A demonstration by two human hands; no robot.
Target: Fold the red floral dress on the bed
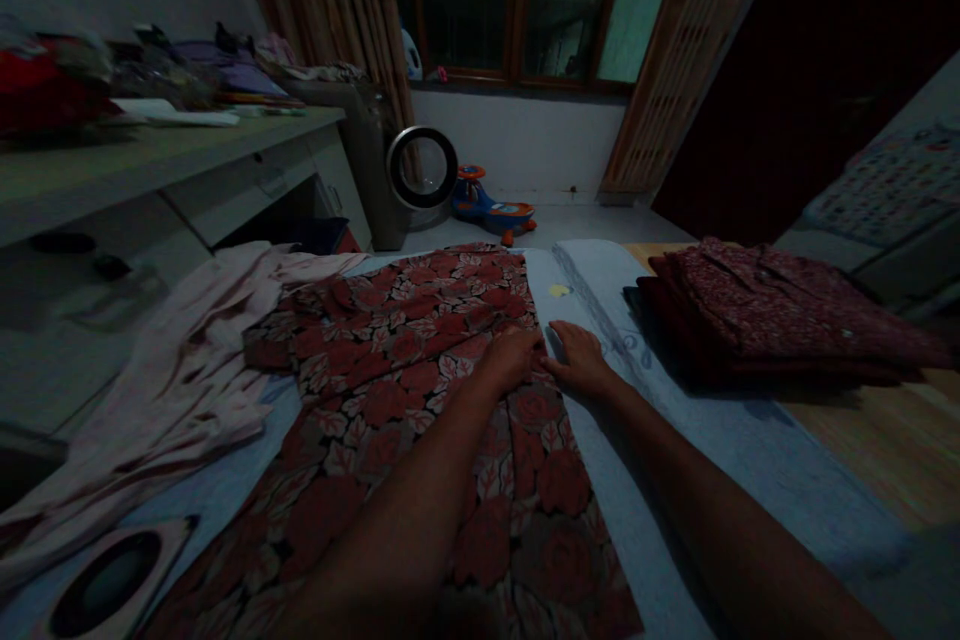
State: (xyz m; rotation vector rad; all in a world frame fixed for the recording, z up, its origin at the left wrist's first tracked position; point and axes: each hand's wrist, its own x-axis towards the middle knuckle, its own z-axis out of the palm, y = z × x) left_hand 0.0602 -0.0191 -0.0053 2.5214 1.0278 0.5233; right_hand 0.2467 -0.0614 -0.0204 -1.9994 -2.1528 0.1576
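Floral garment lies spread on the sheet, left hand and right hand pressing flat, fingers open, on its right edge; uneven pressure could crease or skew that edge.

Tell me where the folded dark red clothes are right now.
In the head view, the stack of folded dark red clothes sits on the right of the wooden surface, just beyond the right hand and beside the pale blue-grey cloth.
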